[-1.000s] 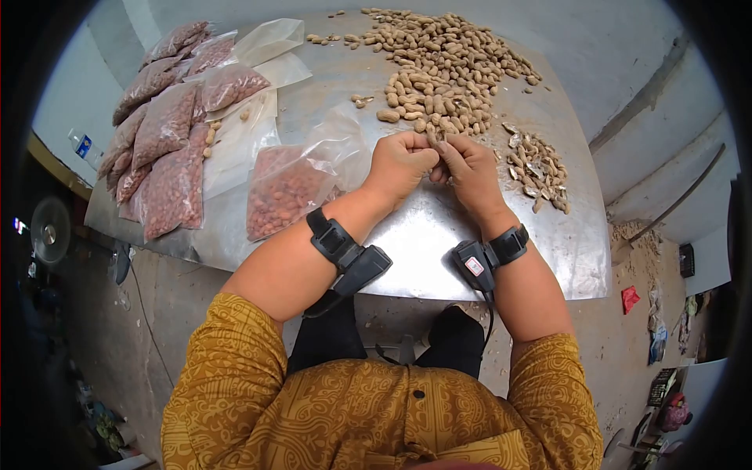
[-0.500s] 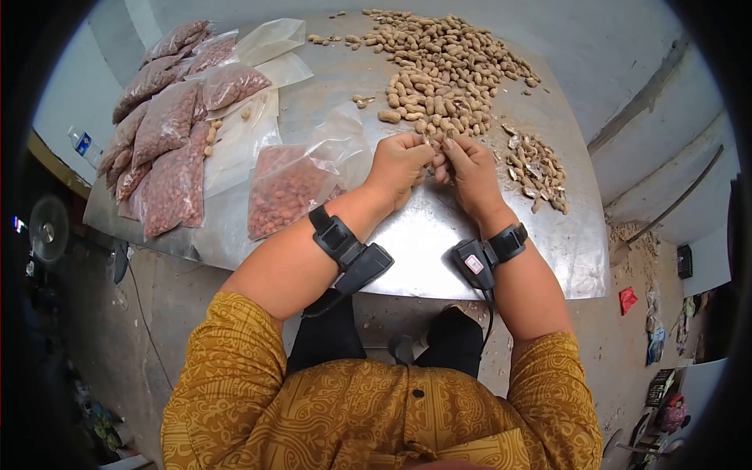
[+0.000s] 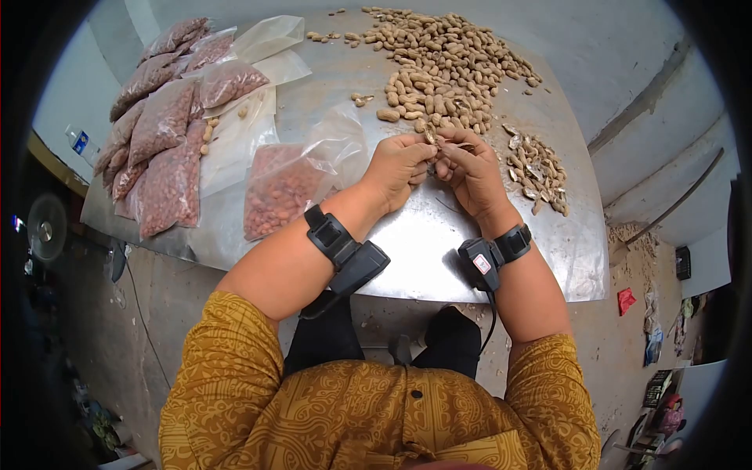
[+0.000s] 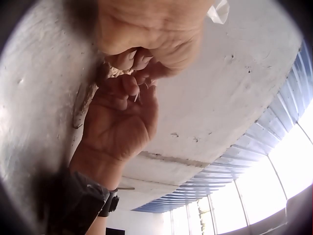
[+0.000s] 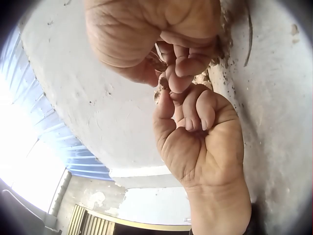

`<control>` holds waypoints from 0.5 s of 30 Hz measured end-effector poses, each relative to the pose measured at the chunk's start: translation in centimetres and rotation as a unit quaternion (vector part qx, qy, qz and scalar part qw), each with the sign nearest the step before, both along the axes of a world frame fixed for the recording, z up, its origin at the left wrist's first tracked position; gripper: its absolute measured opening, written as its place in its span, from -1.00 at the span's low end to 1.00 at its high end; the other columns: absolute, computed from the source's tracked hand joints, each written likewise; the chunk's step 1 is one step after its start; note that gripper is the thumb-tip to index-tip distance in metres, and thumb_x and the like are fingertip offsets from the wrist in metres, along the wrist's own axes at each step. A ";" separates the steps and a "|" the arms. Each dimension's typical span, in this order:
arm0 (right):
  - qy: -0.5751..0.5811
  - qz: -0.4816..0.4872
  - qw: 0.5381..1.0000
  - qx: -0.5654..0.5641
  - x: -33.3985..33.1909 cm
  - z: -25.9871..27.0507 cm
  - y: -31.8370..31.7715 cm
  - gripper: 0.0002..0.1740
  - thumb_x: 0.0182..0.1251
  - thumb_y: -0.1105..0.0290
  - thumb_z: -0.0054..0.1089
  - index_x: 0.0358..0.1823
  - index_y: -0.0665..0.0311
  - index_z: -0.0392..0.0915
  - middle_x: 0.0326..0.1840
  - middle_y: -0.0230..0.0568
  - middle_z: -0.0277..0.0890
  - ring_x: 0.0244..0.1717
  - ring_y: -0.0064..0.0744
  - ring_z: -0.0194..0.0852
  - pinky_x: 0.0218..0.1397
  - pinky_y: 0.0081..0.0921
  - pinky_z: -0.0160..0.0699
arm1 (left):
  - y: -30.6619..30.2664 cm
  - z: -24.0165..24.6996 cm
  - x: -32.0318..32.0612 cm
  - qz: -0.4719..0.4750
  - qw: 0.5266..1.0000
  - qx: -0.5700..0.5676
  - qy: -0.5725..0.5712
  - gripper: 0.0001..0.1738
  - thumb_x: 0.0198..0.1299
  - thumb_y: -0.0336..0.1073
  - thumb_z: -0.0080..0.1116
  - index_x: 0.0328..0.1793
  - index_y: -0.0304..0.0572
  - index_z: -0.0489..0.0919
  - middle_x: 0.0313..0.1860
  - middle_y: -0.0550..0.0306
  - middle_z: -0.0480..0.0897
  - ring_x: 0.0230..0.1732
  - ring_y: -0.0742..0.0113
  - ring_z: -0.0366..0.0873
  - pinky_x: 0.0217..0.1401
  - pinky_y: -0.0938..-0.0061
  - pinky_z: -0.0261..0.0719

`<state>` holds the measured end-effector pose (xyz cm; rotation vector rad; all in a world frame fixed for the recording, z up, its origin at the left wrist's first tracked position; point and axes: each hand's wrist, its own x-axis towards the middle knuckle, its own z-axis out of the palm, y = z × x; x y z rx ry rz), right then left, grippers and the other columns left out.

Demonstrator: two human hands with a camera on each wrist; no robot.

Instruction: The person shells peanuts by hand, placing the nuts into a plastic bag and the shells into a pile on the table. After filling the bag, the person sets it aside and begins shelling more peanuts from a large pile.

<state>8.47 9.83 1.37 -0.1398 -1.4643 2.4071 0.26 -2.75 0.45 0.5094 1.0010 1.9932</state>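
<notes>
Just in front of the unshelled peanuts (image 3: 439,94), both hands meet over the metal table. My left hand (image 3: 399,171) pinches a peanut shell piece (image 3: 430,136) between thumb and forefinger, its other fingers curled into the palm. Facing it, my right hand (image 3: 476,176) holds another shell piece (image 3: 468,146) under its thumb; this brown curved piece (image 5: 159,63) shows between thumb and fingers in the right wrist view. Fingertips of the two hands come together there. In the left wrist view the left hand (image 4: 151,29) hides most of what is pinched.
Right of the hands lies a pile of empty shells (image 3: 537,168). Left of them is an open plastic bag of red peanut kernels (image 3: 278,196), with several filled bags (image 3: 164,125) stacked farther left. The metal table's (image 3: 415,258) front edge runs below the forearms.
The right hand has turned slightly and its fingers have spread, so a shell piece now shows beneath its thumb. The left hand has barely moved. Piles and bags look the same.
</notes>
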 end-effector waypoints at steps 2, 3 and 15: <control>-0.003 -0.009 1.000 0.004 0.0 0.0 -0.1 -0.76 0.12 0.53 0.20 -0.15 0.36 0.48 -0.45 -0.29 0.49 -0.56 -0.59 0.42 -0.52 -0.73 0.41 | 0.0 0.1 0.1 0.007 1.000 -0.010 0.021 -0.94 0.14 -0.44 0.03 -0.29 -0.26 0.49 -0.52 0.26 0.46 -0.68 0.67 0.19 -0.68 0.75 0.08; -0.004 -0.016 1.000 0.009 0.1 0.1 -0.2 -0.76 0.11 0.53 0.21 -0.15 0.36 0.48 -0.46 -0.29 0.49 -0.56 -0.59 0.42 -0.52 -0.74 0.40 | -0.1 0.4 0.3 0.014 0.999 -0.019 0.036 -0.94 0.14 -0.44 0.04 -0.29 -0.26 0.50 -0.53 0.28 0.46 -0.68 0.67 0.19 -0.67 0.75 0.08; -0.042 -0.063 0.995 0.065 0.1 0.2 -0.3 -0.80 0.10 0.50 0.24 -0.22 0.40 0.54 -0.51 -0.32 0.50 -0.59 -0.63 0.40 -0.55 -0.76 0.34 | 0.2 -0.1 0.5 0.100 0.970 -0.050 0.216 -0.84 0.15 -0.30 0.11 -0.35 -0.25 0.56 -0.52 0.35 0.48 -0.60 0.69 0.25 -0.60 0.77 0.13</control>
